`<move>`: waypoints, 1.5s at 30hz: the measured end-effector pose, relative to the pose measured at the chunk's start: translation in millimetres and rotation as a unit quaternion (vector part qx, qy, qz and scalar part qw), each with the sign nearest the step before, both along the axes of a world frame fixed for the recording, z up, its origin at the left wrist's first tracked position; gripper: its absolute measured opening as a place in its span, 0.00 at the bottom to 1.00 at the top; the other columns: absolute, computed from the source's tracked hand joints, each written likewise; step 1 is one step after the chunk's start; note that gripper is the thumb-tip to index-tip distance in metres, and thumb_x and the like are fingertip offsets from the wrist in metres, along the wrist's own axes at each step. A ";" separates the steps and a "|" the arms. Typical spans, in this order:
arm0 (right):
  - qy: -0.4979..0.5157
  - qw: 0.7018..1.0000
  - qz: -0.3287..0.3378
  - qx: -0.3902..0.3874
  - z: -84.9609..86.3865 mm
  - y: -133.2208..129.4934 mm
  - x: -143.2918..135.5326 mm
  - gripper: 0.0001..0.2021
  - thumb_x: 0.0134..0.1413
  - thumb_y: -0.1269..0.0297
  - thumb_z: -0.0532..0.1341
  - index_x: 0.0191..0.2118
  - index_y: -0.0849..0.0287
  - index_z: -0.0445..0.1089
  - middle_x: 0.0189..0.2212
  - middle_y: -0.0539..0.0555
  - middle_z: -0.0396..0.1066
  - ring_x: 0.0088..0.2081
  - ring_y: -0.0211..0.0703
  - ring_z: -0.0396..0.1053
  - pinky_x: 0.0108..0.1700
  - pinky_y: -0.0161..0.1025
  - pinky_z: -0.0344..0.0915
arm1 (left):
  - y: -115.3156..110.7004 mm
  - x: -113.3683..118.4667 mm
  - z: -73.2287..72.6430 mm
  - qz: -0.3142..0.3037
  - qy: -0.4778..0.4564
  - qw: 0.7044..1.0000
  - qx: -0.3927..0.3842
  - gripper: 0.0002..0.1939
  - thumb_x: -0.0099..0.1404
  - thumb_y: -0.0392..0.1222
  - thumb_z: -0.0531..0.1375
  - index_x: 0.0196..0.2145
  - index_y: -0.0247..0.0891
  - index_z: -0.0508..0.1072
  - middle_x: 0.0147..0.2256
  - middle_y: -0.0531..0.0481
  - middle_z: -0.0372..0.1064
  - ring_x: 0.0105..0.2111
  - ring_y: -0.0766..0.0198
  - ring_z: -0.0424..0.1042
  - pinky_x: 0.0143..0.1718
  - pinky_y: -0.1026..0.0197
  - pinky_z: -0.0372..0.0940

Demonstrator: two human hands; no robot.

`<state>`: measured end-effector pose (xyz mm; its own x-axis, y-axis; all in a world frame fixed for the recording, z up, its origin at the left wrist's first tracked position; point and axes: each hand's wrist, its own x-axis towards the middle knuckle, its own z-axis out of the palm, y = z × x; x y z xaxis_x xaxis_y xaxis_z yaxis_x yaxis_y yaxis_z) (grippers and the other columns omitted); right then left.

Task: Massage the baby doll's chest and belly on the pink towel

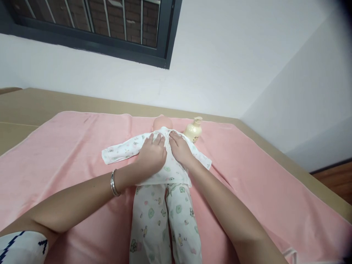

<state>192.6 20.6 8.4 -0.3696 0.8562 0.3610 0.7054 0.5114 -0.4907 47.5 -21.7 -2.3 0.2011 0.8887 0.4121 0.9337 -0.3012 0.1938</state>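
Note:
A baby doll lies on its back, its round head [162, 122] at the far end. It wears a white printed long-sleeved top [173, 172] and matching trousers [151, 216] with green and pink prints. My left hand [153, 154] rests on the left side of the top's chest, fingers stretched out over the cloth. On the other side of the chest lies my right hand [180, 148], flat, with its fingers pointing towards the neck. Both hands are open and touch the top. The sleeves stretch out to either side; no doll hands show at the cuffs.
A cream pump bottle [193, 130] stands just right of the doll's head. Beneath everything spreads a pink blanket [90, 183] over a tan surface [82, 99]. White walls [214, 73] rise behind and at the right, with a dark-framed barred window [90, 40] at the upper left.

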 end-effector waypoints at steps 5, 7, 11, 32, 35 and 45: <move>-0.010 0.999 -0.032 0.003 -1.3 -0.7 -1.3 0.23 0.68 0.67 0.44 0.60 0.68 0.67 0.62 0.66 0.65 0.66 0.53 0.58 0.68 0.55 0.52 | 4.4 -3.4 2.9 -0.023 -0.028 0.999 -0.027 0.26 0.72 0.39 0.45 0.63 0.27 0.63 0.65 0.37 0.61 0.67 0.43 0.55 0.66 0.43 0.53; -0.041 0.998 -0.057 -0.004 -0.3 -17.7 -9.7 0.25 0.67 0.68 0.44 0.63 0.72 0.63 0.65 0.68 0.60 0.68 0.56 0.54 0.69 0.55 0.52 | 15.5 -10.3 8.5 -0.017 -0.050 0.997 -0.058 0.25 0.73 0.39 0.44 0.62 0.29 0.66 0.64 0.38 0.62 0.66 0.44 0.58 0.65 0.43 0.56; -0.091 0.995 -0.042 0.012 2.5 -46.4 -23.0 0.26 0.66 0.68 0.46 0.66 0.72 0.61 0.67 0.67 0.57 0.70 0.59 0.50 0.69 0.56 0.52 | 31.5 -19.3 10.1 -0.021 -0.063 0.995 -0.068 0.22 0.72 0.38 0.43 0.51 0.32 0.73 0.58 0.37 0.68 0.59 0.49 0.67 0.62 0.44 0.60; 0.090 0.993 0.056 -0.060 -7.1 20.7 13.4 0.21 0.65 0.62 0.53 0.60 0.51 0.71 0.62 0.51 0.66 0.66 0.47 0.60 0.68 0.51 0.53 | 3.4 2.3 -9.3 -0.007 -0.026 0.998 0.053 0.25 0.72 0.40 0.46 0.60 0.27 0.67 0.61 0.32 0.64 0.64 0.42 0.60 0.63 0.40 0.58; 0.064 0.997 0.035 -0.024 -3.6 11.8 8.3 0.21 0.66 0.65 0.50 0.59 0.54 0.71 0.61 0.53 0.67 0.65 0.47 0.60 0.69 0.51 0.53 | 6.0 -0.1 -9.8 -0.017 -0.039 0.998 0.052 0.24 0.71 0.40 0.47 0.59 0.30 0.68 0.61 0.34 0.64 0.64 0.43 0.59 0.64 0.41 0.56; -0.003 1.000 0.011 -0.012 -1.1 -11.0 -5.6 0.23 0.67 0.66 0.48 0.63 0.61 0.67 0.65 0.59 0.61 0.68 0.49 0.55 0.70 0.51 0.49 | 24.6 -9.3 2.9 -0.015 -0.056 0.998 -0.019 0.21 0.72 0.39 0.44 0.51 0.32 0.72 0.56 0.36 0.69 0.58 0.47 0.66 0.60 0.43 0.61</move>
